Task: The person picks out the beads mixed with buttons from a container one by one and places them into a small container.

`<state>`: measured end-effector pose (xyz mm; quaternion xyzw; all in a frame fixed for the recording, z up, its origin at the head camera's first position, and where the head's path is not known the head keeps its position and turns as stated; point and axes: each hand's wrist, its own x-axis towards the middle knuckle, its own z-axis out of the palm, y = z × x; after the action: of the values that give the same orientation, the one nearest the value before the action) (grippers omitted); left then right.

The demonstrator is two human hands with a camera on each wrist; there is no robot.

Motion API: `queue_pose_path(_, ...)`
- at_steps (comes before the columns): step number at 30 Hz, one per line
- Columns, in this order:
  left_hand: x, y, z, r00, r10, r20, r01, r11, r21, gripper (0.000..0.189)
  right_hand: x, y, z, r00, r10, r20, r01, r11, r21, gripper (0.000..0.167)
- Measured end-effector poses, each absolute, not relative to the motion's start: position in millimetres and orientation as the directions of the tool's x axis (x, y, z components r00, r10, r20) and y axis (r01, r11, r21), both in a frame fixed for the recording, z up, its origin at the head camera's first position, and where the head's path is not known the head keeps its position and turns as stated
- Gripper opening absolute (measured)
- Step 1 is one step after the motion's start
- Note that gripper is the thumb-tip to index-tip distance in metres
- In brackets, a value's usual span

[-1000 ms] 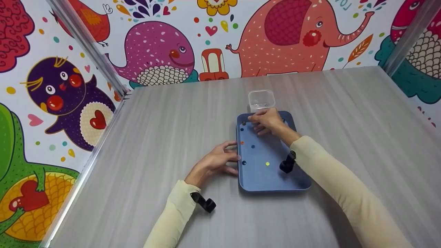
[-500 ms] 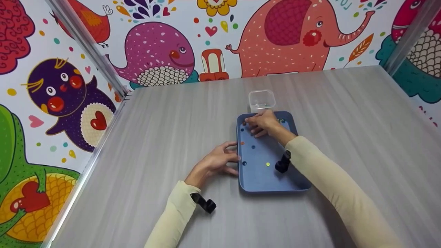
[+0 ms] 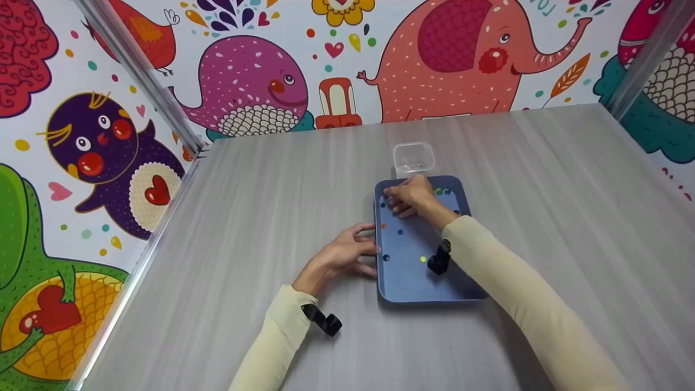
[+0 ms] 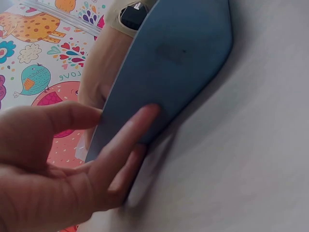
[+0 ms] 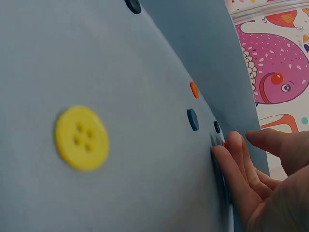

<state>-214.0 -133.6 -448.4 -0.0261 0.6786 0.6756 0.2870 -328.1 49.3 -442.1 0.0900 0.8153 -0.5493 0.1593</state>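
A blue rectangular tray [image 3: 434, 282] holds scattered small buttons. My left hand [image 3: 342, 251] rests its fingertips and thumb against the tray's left wall; the left wrist view shows the fingers spread along the outside. My right hand [image 3: 415, 196] reaches into the tray's far left corner. In the right wrist view its fingertips touch the tray floor beside a small red button [image 5: 225, 143], mostly hidden, while the thumb stands apart. A yellow four-hole button [image 5: 82, 138], an orange button [image 5: 194, 89] and a dark blue button [image 5: 192, 119] lie nearer.
A clear plastic container [image 3: 414, 157] with a few small things in it stands just behind the tray. Green and dark buttons [image 3: 443, 190] lie near the tray's far right corner. Cartoon-printed walls border the grey table [image 3: 260, 206] at the back and left.
My right hand has moved left and slightly down into the tray's far left corner, uncovering buttons at the far right. The left hand stays at the tray's wall.
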Motion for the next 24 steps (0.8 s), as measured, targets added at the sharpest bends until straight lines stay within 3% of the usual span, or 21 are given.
queue_pose_path(24, -214.9, -133.3, -449.7, -0.837, 0.350, -0.421, -0.421, 0.079, 0.904, 0.068, -329.9, 42.0, -449.2, -0.927, 0.039, -0.374, 0.363, 0.352, -0.863, 0.023)
